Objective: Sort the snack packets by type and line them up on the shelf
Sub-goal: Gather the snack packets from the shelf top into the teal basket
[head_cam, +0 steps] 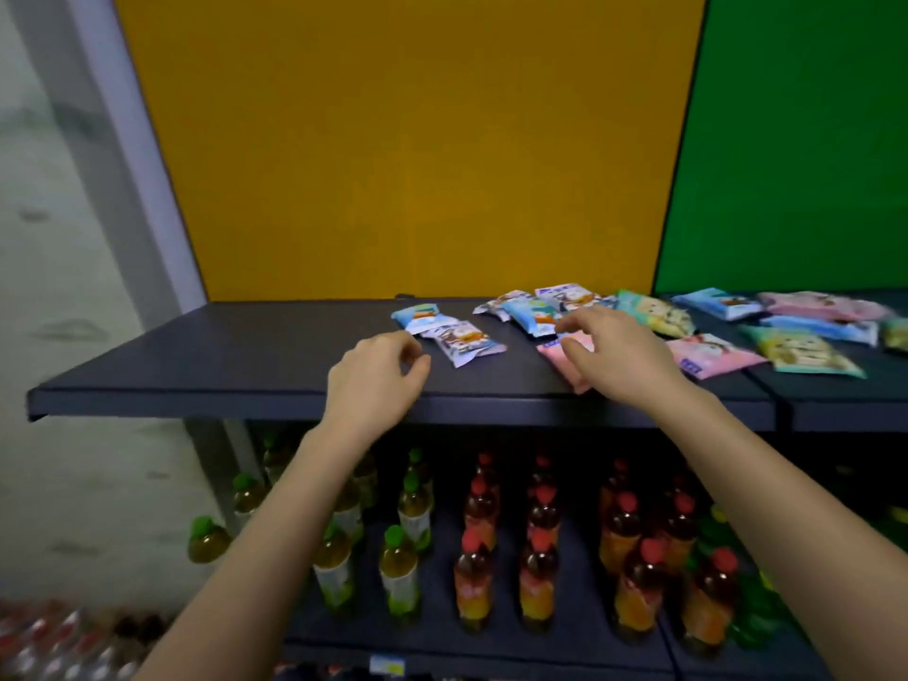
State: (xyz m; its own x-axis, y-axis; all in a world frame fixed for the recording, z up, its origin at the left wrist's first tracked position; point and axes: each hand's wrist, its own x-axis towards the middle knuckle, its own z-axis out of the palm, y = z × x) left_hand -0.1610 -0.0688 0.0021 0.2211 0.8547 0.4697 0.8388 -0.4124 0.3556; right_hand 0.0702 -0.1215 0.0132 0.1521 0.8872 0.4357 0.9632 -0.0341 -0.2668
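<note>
On the dark upper shelf [236, 356], your left hand [373, 380] hovers with its fingers loosely curled and holding nothing, just beside a pair of blue-and-white packets [467, 342]. Your right hand [619, 358] lies spread and relaxed over a pink packet [553, 351] at the front edge, the thumb tip touching it. The hand hides most of that packet. The heap of blue packets [533, 314] behind your right hand overlaps too much to count. Three pink packets are visible in all.

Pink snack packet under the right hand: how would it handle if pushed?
Probably light, floppy: the pink snack packet is a flat pouch. Likely slides easily on the smooth shelf; at the front edge, it could drop off.
</note>
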